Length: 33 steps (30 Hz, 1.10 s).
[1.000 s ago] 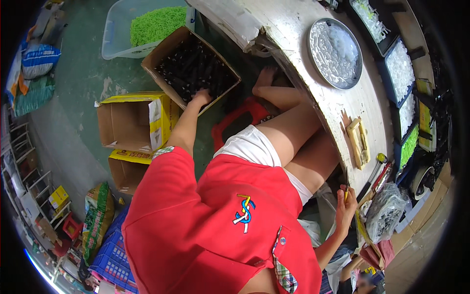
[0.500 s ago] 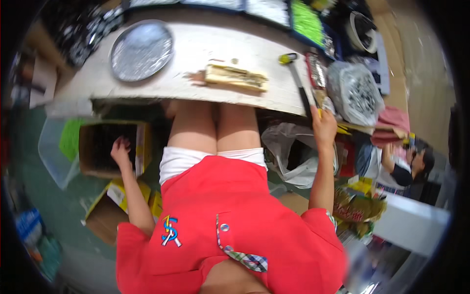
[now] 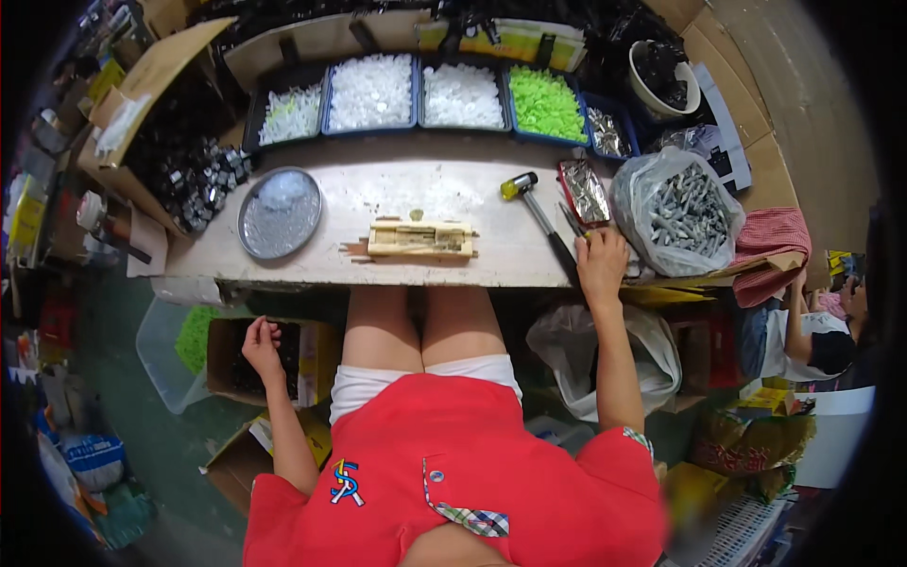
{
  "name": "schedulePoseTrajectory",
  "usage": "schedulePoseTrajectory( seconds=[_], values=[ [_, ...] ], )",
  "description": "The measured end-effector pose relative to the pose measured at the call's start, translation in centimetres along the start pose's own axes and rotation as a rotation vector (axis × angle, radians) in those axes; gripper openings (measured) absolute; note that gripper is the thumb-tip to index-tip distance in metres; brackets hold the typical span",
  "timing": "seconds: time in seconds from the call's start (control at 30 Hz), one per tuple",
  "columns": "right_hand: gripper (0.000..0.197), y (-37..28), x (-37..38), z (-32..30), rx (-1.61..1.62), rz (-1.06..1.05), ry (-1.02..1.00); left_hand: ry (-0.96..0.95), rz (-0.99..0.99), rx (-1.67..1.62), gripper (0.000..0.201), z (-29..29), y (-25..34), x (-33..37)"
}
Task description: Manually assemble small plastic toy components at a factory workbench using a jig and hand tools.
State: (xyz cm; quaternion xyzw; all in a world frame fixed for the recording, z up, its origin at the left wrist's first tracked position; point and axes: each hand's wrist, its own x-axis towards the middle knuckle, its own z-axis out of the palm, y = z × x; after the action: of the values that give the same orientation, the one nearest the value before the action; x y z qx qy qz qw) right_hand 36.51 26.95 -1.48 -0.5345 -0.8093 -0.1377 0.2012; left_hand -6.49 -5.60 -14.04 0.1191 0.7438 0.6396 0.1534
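My right hand [image 3: 602,266] rests at the table's front edge, right of the hammer's handle. Its fingers are bent over a slim metal tool [image 3: 571,218], whose two narrow tips point away from me; a bit of yellow shows by the fingertips. The hammer [image 3: 542,215], with a yellow-and-black head, lies slanted on the table. My left hand [image 3: 264,352] is held low, above an open cardboard box [image 3: 228,378], with fingers curled together; what they may hold is hidden. A pale wooden block jig [image 3: 420,251] lies near the front edge. A round metal tray [image 3: 248,232] stands to its left.
Trays of white pieces [image 3: 370,93] and bright green pieces [image 3: 546,102] line the back. At right are a red-edged silver packet [image 3: 586,192], a clear bag [image 3: 673,210] of grey metal parts and a checked cloth [image 3: 773,248]. Another person [image 3: 820,342] sits at far right.
My view has shifted, showing more of the table's back. My right hand has come onto the slim tool at the table edge. My left hand's fingers have drawn together.
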Motion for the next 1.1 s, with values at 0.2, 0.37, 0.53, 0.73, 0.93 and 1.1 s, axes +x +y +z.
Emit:
schedulePoseTrajectory(
  seconds=[0.2, 0.37, 0.53, 0.73, 0.93, 1.1],
  values=[
    [0.013, -0.8, 1.6, -1.4, 0.186, 0.012, 0.078, 0.074, 0.254, 0.040, 0.017, 4.5, 7.6, 1.1],
    [0.011, -3.5, 6.5, -1.5, 0.427, -0.130, 0.121, 0.123, 0.515, 0.143, 0.017, 6.5, 10.5, 4.3],
    [0.006, -8.9, 13.3, 0.9, 0.474, -0.364, 0.046, 0.257, 0.794, 0.403, 0.012, 7.3, 13.7, 9.0],
    [0.007, -17.4, 22.4, 0.4, 0.439, -0.699, 0.012, 0.392, 0.889, 0.658, 0.013, 5.4, 12.9, 12.8],
    [0.009, -25.8, 31.7, -1.3, 0.414, -0.831, 0.039, 0.338, 0.806, 0.662, 0.017, 4.9, 12.2, 12.5],
    [0.012, -32.6, 40.2, -0.8, 0.212, -0.778, 0.181, 0.279, 0.637, 0.581, 0.015, 5.3, 12.5, 12.7]
  ],
)
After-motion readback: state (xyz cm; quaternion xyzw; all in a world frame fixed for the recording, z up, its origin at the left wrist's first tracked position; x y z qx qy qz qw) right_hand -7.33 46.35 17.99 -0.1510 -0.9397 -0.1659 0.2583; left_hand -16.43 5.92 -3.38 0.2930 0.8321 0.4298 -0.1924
